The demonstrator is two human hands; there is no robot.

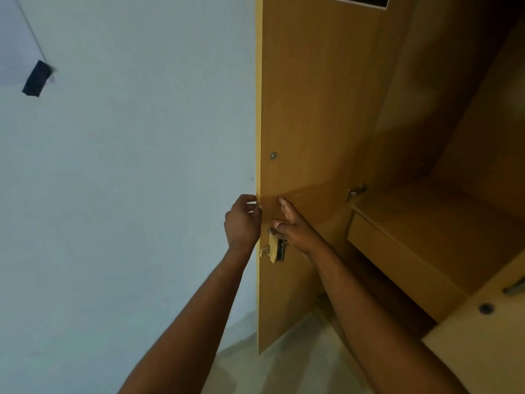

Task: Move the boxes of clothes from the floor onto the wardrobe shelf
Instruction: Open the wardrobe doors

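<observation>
Head view. Wardrobe door [309, 109] stands open at centre frame, its inner face toward the camera. Left hand [242, 221] is curled round the door's free edge, fingers closed on the edge. Right hand [294, 223] lies flat and spread against the inner face, fingers apart and gripping nothing, just above the metal lock plate [276, 247].

Step, as judged: door handling to give access, ahead of any lifting. No boxes of clothes in frame; their place cannot be told. Target shelf [443, 220] sits at right, bare where visible.

Next move likely calls for both hands freed and a turn down to the floor [284, 365].

Materials: door and shelf are smooth wood-grain laminate, flat panels, pale edge banding. Wall [127, 180] at left is matte, pale blue-grey. A dark rectangular patch [37, 78] sits upper left.
</observation>
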